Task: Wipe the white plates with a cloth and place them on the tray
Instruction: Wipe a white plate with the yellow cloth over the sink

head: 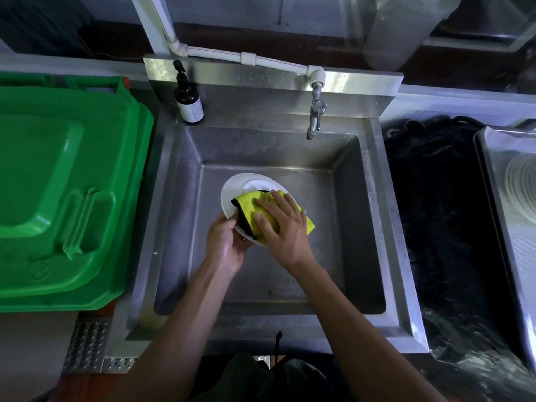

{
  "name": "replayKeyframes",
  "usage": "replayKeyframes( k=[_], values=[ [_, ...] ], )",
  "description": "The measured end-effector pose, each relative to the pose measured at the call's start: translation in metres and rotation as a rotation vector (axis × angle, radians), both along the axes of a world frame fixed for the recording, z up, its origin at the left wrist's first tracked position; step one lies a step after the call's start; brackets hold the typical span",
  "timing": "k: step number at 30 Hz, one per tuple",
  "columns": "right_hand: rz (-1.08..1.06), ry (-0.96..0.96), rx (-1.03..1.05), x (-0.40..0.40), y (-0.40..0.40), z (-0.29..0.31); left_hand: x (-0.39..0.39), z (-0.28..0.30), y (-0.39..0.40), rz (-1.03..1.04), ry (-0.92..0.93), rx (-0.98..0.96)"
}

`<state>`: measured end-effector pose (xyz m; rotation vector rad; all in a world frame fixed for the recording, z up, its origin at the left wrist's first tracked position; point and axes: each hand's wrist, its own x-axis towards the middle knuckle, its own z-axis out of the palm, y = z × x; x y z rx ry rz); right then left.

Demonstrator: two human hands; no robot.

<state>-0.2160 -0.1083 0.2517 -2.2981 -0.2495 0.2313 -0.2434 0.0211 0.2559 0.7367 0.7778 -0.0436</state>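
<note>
**Head view: plate wiped over the sink**

Head view: the left hand (224,242) grips the white plate (240,188) by its near rim, tilted above the steel sink (374,216). The right hand (282,226) presses the yellow cloth (249,203) flat on it, fingers spread. The brown bottle (188,101) label is unreadable. The tray (490,175) lies far right.

Your steel sink (385,198) carries a brown bottle (189,103) on its far-left rim; a tray (493,181) sits right.

- My left hand (224,242) grips a white plate (236,195) over the steel sink (179,216).
- My right hand (282,227) presses a yellow cloth (252,204) flat on it.
</note>
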Motion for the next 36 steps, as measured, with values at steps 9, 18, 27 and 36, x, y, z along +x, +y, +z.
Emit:
replayKeyframes(
  k=[9,18,27,36],
  values=[
    [-0.085,-0.013,-0.059,-0.013,0.001,-0.004,-0.004,-0.002,-0.001,-0.038,-0.029,0.012],
    [-0.127,0.083,-0.004,-0.016,-0.009,-0.011,-0.006,-0.002,0.004,-0.05,-0.062,-0.045],
    [-0.179,0.21,0.134,-0.011,-0.016,-0.019,0.001,0.004,0.021,-0.082,-0.175,-0.086],
    [-0.254,0.196,0.099,0.045,-0.032,-0.011,-0.005,-0.002,0.03,-0.316,-0.204,-0.004]
  ],
)
